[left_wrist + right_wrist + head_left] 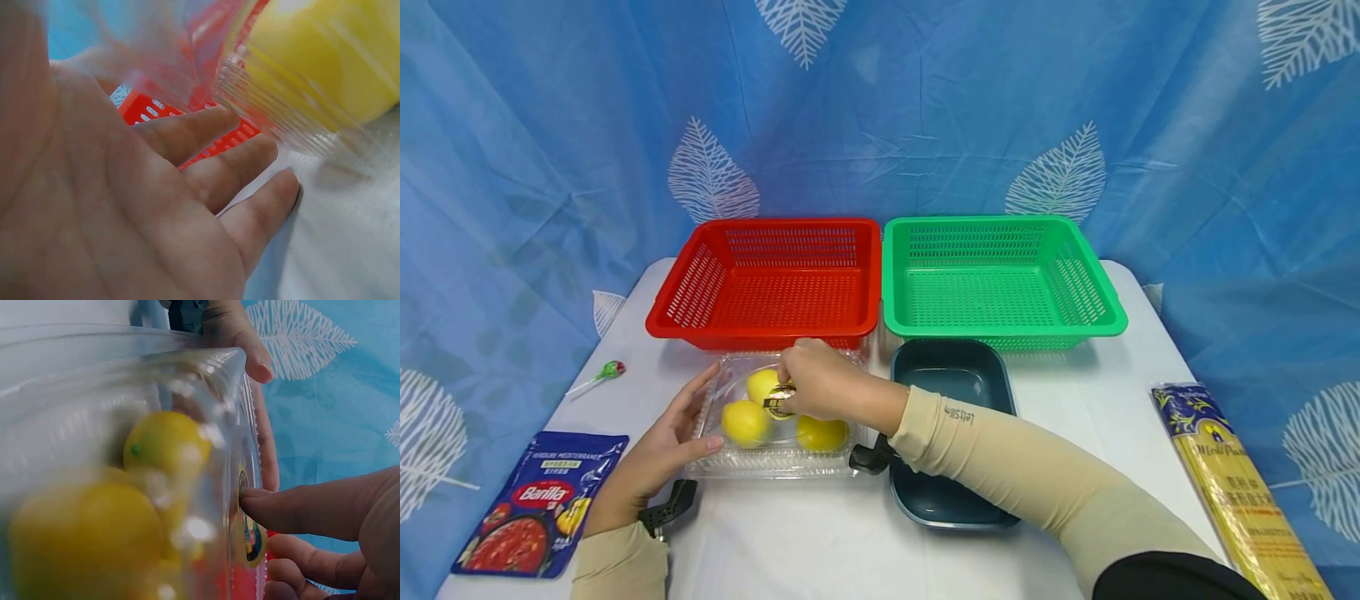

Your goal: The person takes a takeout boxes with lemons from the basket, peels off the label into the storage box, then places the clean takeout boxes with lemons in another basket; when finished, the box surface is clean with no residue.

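Observation:
Several yellow lemons (746, 423) lie inside a clear plastic clamshell box (767, 462), also close up in the right wrist view. A round gold-and-black label (780, 402) sits on its lid. My right hand (822, 379) is over the lid, its thumb (269, 509) touching the label and its other fingers bent. Whether it pinches the label is unclear. My left hand (662, 446) is at the box's left side, thumb near the front corner. In the left wrist view its fingers (231, 165) are fairly straight beside the ribbed plastic edge.
Behind the box stand a red basket (793, 302) and a green basket (977, 302). A dark blue dish (955, 500) lies under my right forearm. A lollipop (612, 369) and Barilla sauce pouch (542, 504) lie left, a pasta packet (1243, 492) right.

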The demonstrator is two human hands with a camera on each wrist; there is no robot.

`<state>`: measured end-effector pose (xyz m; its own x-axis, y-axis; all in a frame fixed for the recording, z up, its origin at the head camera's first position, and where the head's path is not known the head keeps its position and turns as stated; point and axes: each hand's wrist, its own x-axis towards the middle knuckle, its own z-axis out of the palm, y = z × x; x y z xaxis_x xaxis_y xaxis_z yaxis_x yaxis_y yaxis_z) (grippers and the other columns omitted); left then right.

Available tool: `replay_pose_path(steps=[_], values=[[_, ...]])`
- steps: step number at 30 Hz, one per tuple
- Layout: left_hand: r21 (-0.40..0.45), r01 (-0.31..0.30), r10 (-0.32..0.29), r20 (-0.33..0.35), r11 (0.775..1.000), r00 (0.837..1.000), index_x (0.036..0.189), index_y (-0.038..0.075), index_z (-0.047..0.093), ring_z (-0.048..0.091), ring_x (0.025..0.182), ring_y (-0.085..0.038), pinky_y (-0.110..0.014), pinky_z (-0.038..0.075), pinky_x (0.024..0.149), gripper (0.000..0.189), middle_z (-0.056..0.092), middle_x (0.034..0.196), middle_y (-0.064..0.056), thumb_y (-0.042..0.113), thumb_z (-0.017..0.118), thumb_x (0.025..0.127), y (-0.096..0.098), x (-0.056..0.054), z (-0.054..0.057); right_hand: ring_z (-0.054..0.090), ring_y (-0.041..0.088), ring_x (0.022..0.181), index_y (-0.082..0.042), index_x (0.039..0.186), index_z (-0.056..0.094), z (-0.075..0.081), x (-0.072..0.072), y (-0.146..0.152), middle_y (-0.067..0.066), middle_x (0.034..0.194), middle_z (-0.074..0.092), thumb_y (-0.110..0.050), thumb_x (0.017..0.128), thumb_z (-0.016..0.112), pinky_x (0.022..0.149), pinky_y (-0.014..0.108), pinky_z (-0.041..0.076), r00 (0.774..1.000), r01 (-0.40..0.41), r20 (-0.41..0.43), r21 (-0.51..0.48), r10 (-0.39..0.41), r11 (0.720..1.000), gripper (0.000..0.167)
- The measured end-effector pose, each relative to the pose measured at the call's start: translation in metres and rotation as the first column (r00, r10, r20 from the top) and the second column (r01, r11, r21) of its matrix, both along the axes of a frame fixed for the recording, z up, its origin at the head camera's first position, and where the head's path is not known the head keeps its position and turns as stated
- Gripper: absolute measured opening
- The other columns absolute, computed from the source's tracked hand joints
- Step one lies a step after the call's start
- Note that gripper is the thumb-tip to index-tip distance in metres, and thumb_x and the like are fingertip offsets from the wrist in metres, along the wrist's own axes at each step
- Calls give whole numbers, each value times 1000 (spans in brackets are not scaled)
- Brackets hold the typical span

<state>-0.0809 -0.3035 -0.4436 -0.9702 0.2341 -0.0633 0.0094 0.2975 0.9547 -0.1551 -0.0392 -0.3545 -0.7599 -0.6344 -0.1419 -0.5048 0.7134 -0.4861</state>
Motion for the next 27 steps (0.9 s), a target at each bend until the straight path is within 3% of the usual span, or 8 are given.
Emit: replay_pose_path(steps=[11, 20, 27], values=[[5, 7, -7, -12, 1000, 1000, 170, 27, 18, -3, 155, -52, -79, 3, 114, 101, 5, 175, -13, 10, 77, 90, -1, -1, -1, 53, 11, 90, -10, 109, 77, -1, 6, -1, -5, 96, 58, -15, 89, 89, 72, 16, 48, 1000, 6, -18, -77, -8, 997, 24], [0, 1, -1, -11, 1000, 1000, 170, 28, 19, 0, 155, -50, -78, 6, 114, 100, 9, 175, -13, 10, 77, 90, -1, 1, -3, 56, 10, 86, -10, 96, 77, -3, 8, 0, -5, 91, 61, -2, 95, 77, 71, 12, 49, 1000, 5, -21, -201, -9, 980, 8], [-5, 0, 0, -1, 1000, 1000, 170, 28, 19, -2, 155, -50, -78, 4, 115, 101, 8, 175, -11, 11, 78, 90, -1, 0, -1, 57, 10, 86, -14, 89, 73, 3, 10, 10, -7, 89, 62, -8, 95, 81, 73, 16, 49, 1000, -30, -8, -241, 29, 970, 12]])
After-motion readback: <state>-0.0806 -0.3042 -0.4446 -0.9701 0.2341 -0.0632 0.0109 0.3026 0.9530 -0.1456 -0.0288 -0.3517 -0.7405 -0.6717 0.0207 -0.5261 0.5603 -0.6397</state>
